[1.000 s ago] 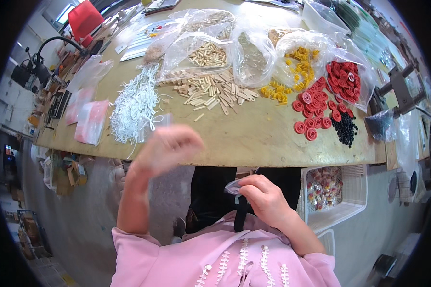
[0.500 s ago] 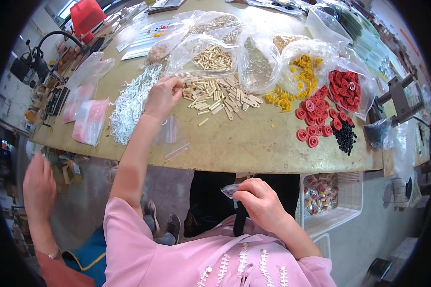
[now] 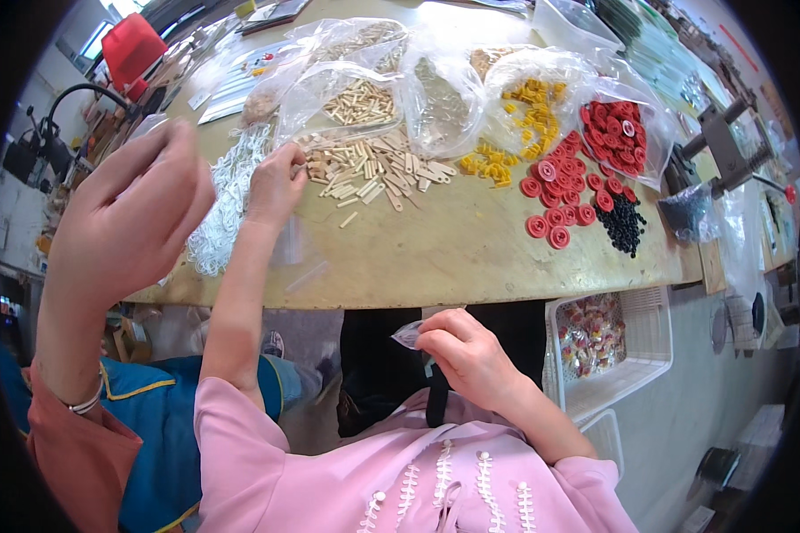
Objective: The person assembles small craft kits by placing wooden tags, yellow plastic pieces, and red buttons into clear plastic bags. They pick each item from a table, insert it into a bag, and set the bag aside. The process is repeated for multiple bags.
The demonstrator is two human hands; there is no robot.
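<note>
My left hand (image 3: 276,185) reaches over the table to the left edge of a pile of small wooden pieces (image 3: 378,169), both flat tabs and short rods. Its fingers are pressed together, and whatever lies between them is hidden. Beside that hand is a heap of white cords (image 3: 231,200). In front of my body, below the table edge, my right hand (image 3: 473,360) pinches a small clear plastic bag (image 3: 406,335). Flat clear zip bags (image 3: 288,244) lie on the table next to my left forearm.
Yellow plastic parts (image 3: 489,165), red wheels (image 3: 556,213) and black beads (image 3: 621,226) lie to the right. Open clear bags of parts stand behind. A white crate (image 3: 627,382) of packed bags sits below the table. A co-worker's hand (image 3: 129,209) is close at left.
The co-worker's hand has risen and come nearer on the left. The view has shifted slightly. My left hand stays at the wooden pieces, and my right hand still holds the small bag.
</note>
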